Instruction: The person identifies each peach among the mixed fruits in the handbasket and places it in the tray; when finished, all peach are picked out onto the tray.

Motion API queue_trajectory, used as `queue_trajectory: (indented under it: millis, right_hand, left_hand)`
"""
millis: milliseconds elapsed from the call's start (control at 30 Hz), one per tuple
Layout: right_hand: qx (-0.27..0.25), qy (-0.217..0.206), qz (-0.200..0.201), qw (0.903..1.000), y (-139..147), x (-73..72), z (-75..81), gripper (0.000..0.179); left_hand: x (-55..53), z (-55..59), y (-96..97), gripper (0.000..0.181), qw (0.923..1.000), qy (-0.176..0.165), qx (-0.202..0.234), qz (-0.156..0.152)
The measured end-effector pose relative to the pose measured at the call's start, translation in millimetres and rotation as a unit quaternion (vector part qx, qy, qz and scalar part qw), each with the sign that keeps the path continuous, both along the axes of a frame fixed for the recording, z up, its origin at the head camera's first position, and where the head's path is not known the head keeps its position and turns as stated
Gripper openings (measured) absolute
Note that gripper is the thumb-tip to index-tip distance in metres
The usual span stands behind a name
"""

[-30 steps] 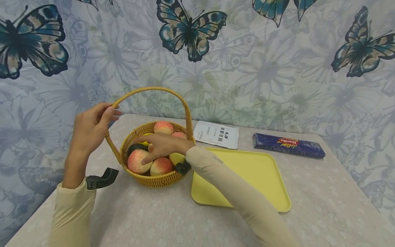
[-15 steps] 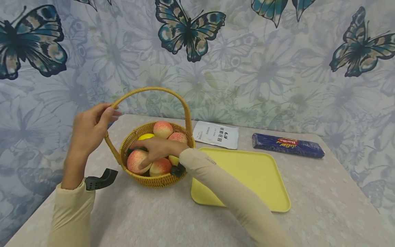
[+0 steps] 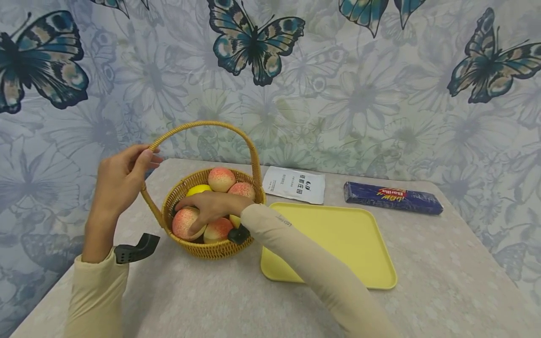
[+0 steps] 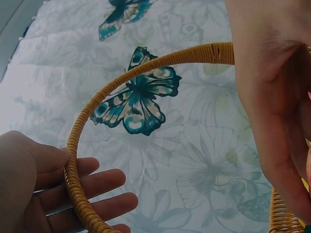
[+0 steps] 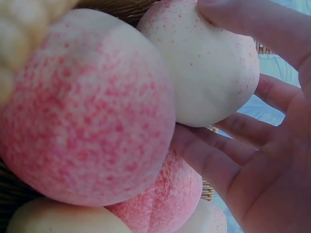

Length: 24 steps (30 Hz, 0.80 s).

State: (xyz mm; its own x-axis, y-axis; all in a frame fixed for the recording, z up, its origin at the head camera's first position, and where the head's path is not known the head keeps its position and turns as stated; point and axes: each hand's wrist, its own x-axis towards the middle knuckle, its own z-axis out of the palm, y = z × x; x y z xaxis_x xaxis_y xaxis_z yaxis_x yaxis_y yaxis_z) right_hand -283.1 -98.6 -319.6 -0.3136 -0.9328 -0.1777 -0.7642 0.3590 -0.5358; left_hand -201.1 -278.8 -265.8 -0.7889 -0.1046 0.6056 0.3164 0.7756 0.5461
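Observation:
My left hand holds the wicker basket's handle on its left side. In the left wrist view the thumb presses the handle against the fingers. Inside the basket my right hand grips the front-left peach. Its thumb lies on the near side and the fingers reach behind. In the right wrist view the same pale, pink-speckled peach sits between thumb and fingers. Another peach fills the foreground there. More peaches and a yellow fruit lie around the hand.
Right of the basket, a yellow tray lies partly under the right sleeve. A white packet lies behind it, and a blue Barilla pack to the right. Butterfly-print fabric backs the table.
My right hand has shifted slightly left and lower, its fingers sinking behind the front-left peach. More of the back peaches and yellow fruit shows. The left hand stays on the handle.

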Motion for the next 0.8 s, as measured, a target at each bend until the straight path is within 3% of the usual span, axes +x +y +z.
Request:
queue_trajectory:
  millis: [533, 800]
  right_hand:
    - [-0.013, 0.012, 0.003, 0.9998, -1.4, 0.0, -1.7, 0.063]
    - [-0.043, 0.03, -0.022, 0.9984, 1.9, -1.6, -1.4, 0.06]
  left_hand:
    - [0.7, -0.4, -1.5, 0.041, 0.9999, -0.01, 0.001, 0.004]
    - [-1.2, -1.2, -3.0, 0.039, 1.0, -0.008, 0.002, -0.001]
